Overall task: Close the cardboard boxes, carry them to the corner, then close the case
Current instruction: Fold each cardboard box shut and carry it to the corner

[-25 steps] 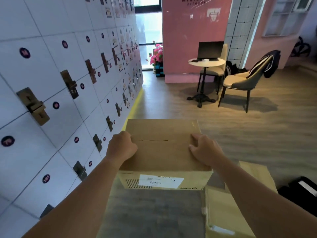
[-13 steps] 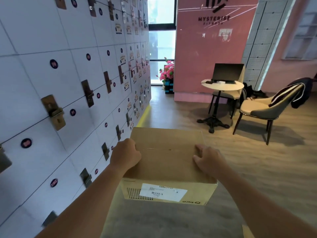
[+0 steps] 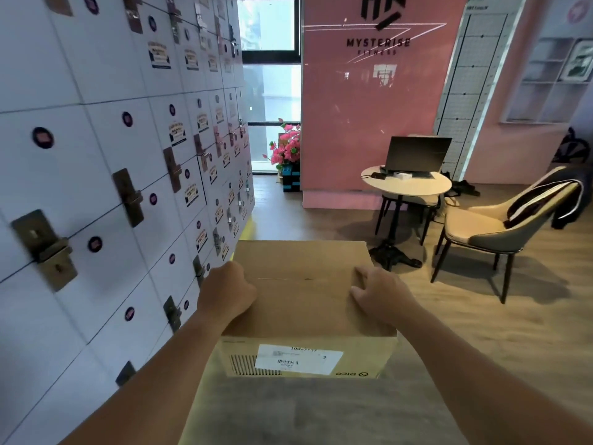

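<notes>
Gripping opposite sides of the closed brown cardboard box [image 3: 305, 293], the left hand [image 3: 224, 293] and right hand [image 3: 382, 293] curl over its top edges, likely keeping the flaps shut while it rides chest-high beside the white locker wall [image 3: 112, 187].

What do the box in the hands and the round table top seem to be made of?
The box looks like plain brown cardboard, matte, with a flap seam across its top and a white paper label on the near side. The round table top is pale and smooth with a slight sheen; stone, laminate or painted wood cannot be told apart. Its pedestal looks like black metal.
</notes>
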A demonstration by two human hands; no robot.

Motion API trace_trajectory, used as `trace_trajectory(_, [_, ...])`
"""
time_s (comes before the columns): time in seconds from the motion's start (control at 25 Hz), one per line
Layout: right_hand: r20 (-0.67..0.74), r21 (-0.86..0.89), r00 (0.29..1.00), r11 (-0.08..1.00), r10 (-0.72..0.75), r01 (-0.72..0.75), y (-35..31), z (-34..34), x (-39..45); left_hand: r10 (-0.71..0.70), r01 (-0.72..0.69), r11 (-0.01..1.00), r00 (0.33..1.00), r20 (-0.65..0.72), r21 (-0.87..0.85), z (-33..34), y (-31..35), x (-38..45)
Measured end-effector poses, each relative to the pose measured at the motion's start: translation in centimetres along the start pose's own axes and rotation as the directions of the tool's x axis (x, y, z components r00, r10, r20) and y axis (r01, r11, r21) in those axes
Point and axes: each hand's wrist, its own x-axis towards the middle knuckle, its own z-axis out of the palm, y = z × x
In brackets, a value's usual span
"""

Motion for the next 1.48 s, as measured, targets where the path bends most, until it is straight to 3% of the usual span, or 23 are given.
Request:
trace_trajectory(0.4, [-0.005,-0.028,0.997,0.996,-0.08,0.08,4.4,3.0,34.1,-0.062,0.063,0.998,0.997,-0.054,0.015,9.7,2.4,31.6])
trace_trajectory(0.64, [0.014,0.01,0.993,0.993,-0.119,0.119,5.1,7.4,54.4,-0.063,0.064,0.997,0.997,-0.044,0.034,15.8,0.5,50.3])
trace_trajectory(1.08, [0.042,0.031,0.997,0.997,-0.07,0.069,4.3,12.4,91.7,-0.045,0.046,0.999,0.999,-0.013,0.022,24.6,-2.4,87.4])
trace_trajectory(1.48, [0.107,0.117,0.99,0.99,-0.091,0.078,9.8,18.0,127.3,-0.097,0.096,0.994,0.995,0.015,0.058,36.5,-0.6,120.6])
